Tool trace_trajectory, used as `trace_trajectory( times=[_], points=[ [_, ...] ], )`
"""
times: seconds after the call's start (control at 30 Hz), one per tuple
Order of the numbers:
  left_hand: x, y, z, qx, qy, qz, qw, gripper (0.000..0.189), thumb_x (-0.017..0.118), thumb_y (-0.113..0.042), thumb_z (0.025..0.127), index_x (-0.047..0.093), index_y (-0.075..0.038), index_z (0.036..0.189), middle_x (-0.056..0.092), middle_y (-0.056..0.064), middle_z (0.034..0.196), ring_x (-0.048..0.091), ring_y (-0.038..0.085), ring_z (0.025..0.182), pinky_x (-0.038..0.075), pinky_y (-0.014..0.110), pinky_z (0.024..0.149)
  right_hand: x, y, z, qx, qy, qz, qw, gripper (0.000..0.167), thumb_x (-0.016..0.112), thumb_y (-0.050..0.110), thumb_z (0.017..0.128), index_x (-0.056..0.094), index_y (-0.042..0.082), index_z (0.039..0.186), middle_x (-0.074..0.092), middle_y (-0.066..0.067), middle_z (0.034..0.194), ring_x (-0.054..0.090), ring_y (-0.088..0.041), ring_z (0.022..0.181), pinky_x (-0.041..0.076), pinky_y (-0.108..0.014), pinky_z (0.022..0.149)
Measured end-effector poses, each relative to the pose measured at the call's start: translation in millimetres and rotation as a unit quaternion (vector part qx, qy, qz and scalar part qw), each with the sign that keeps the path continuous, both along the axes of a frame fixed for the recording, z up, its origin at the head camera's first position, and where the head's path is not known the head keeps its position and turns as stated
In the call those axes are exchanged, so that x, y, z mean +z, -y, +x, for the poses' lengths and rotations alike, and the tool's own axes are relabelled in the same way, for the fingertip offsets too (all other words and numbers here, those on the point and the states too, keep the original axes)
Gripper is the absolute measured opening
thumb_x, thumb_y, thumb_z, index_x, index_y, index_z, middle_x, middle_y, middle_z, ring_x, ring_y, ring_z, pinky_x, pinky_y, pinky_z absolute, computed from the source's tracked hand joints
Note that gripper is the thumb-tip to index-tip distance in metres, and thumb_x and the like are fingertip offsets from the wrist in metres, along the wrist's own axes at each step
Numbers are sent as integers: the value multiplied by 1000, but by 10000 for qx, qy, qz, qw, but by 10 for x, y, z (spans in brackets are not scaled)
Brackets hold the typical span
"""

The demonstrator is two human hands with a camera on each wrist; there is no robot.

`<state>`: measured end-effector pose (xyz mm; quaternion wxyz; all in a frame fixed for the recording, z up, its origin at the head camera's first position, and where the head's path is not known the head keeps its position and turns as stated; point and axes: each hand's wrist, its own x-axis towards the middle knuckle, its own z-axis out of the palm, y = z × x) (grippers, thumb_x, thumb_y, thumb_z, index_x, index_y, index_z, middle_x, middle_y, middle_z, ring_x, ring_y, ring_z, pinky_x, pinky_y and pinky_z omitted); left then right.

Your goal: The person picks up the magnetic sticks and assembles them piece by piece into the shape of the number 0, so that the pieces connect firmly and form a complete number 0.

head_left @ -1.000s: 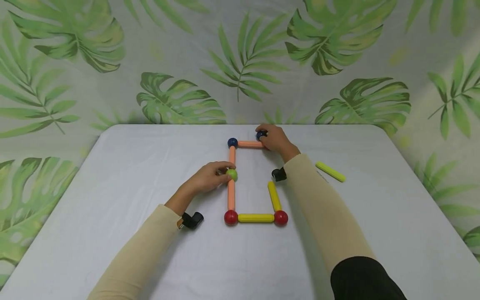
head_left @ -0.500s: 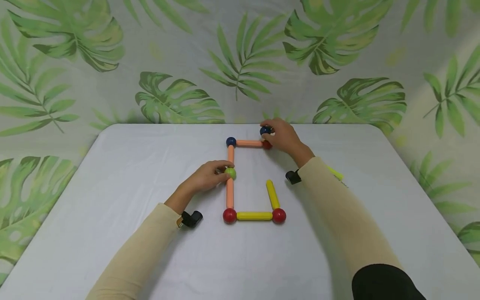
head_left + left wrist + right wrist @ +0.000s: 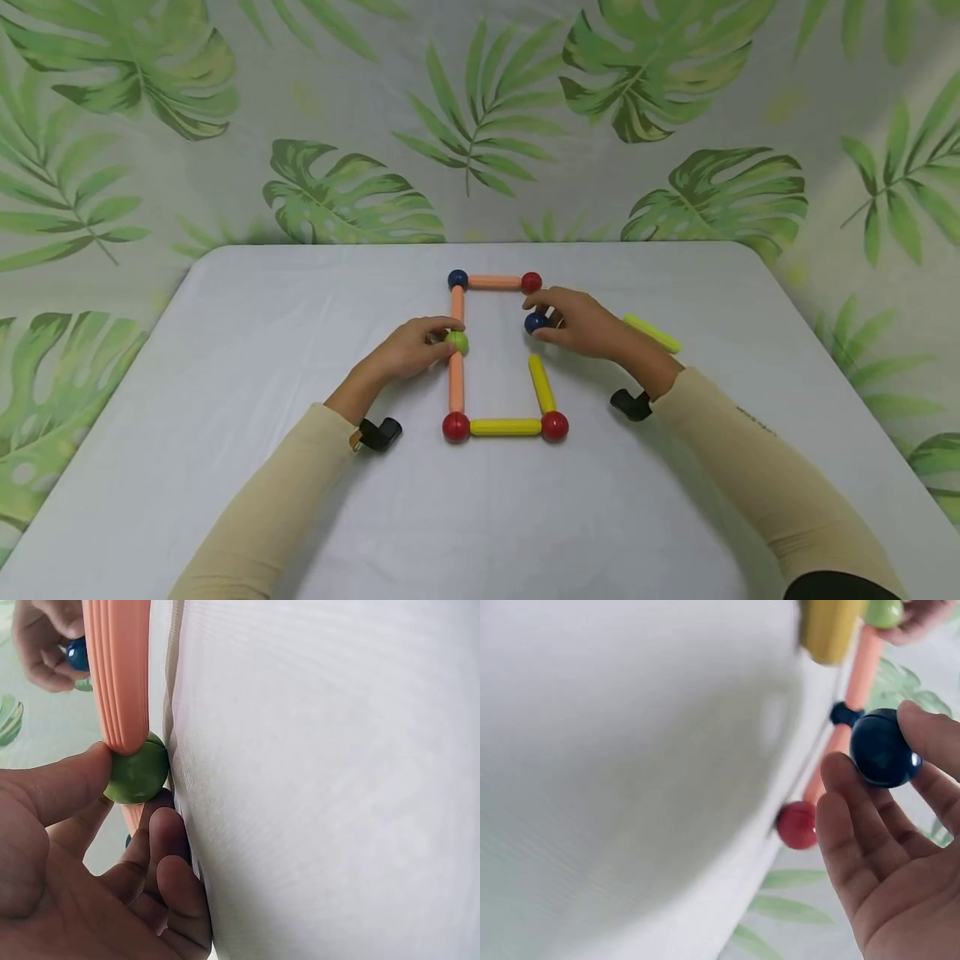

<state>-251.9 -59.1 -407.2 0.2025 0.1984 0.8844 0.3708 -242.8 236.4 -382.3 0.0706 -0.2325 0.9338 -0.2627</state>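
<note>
In the head view my left hand (image 3: 408, 347) pinches a green ball (image 3: 457, 342) that sits between two orange rods on the left side of a frame of rods and balls. The left wrist view shows thumb and fingers around that green ball (image 3: 139, 774), an orange rod (image 3: 121, 675) touching it. My right hand (image 3: 581, 321) pinches a blue ball (image 3: 886, 748) between thumb and fingers, above the gap on the frame's right side. That gap lies between a red ball (image 3: 531, 282) at the far corner and the upper end of a slanted yellow rod (image 3: 541, 383).
Another blue ball (image 3: 457, 280) forms the far left corner. Two red balls, one at the near left (image 3: 456, 427), join a yellow rod (image 3: 506, 427) at the front. A loose yellow rod (image 3: 652, 333) lies right of the frame on the white table (image 3: 300, 517).
My right hand has moved from the far right corner toward me with the blue ball, leaving the red ball at the orange rod's end in sight. My left hand stays on the green ball.
</note>
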Motion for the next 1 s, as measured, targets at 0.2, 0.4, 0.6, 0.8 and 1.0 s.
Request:
trace_trajectory(
  times=[0.2,0.4,0.6,0.8,1.0],
  points=[
    [-15,-5,8,12,62,30,10000,40,57,-23,99,56,-18,139,59,15,132,57,30,110,50,28,77,-194,16,14,-70,458,-133,9988,34,71,16,92,63,10,124,64,-11,116,60,-21,92,55,-34,86],
    [1,-2,19,59,55,29,10000,40,57,-24,99,56,-19,139,59,15,132,58,30,109,50,28,77,-216,23,79,112,640,-153,9978,34,67,17,94,65,14,128,64,-9,118,60,-22,94,53,-36,87],
    [4,7,19,100,44,37,9999,41,58,-24,99,56,-19,140,58,15,133,57,30,112,51,29,79,-183,-8,139,115,656,-18,9978,37,62,15,96,63,14,133,63,-11,120,61,-23,97,52,-35,85],
    [-6,1,14,88,14,6,10000,40,58,-24,99,56,-19,139,59,14,133,56,31,115,52,32,82,-177,-36,169,-51,753,-22,9971,40,62,17,96,58,9,135,64,-13,122,61,-22,96,54,-36,86],
    [-16,-11,3,86,7,-18,10000,40,58,-24,100,56,-20,140,59,14,134,56,32,117,52,35,86,-164,-68,193,-248,983,40,9948,35,63,20,96,60,8,129,66,-12,119,61,-22,97,55,-35,86]
  ],
)
